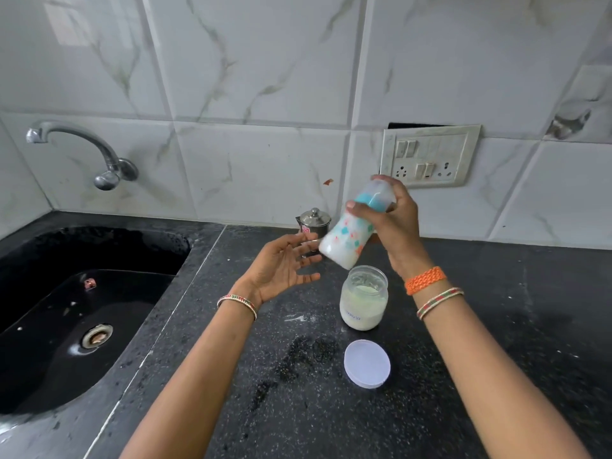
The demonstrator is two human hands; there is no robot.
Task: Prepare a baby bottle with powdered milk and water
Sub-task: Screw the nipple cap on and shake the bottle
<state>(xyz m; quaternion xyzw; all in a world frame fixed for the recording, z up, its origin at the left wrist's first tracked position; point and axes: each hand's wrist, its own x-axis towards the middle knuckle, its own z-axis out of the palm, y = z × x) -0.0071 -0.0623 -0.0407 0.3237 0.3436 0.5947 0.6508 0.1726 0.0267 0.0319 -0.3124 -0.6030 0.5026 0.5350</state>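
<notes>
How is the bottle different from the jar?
The bottle is held tilted in the air by the right hand; the jar stands upright on the counter. The bottle is capped and has coloured patches; the jar is open and clear, its lid lying nearby. Both hold something white.

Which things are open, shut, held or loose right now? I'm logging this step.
baby bottle: capped, tilted, milky inside, held by right hand.
left hand: open, empty.
powder jar: open, upright, partly full.
jar lid: off, flat on counter.
steel pot: lidded.
tap: not running.
</notes>
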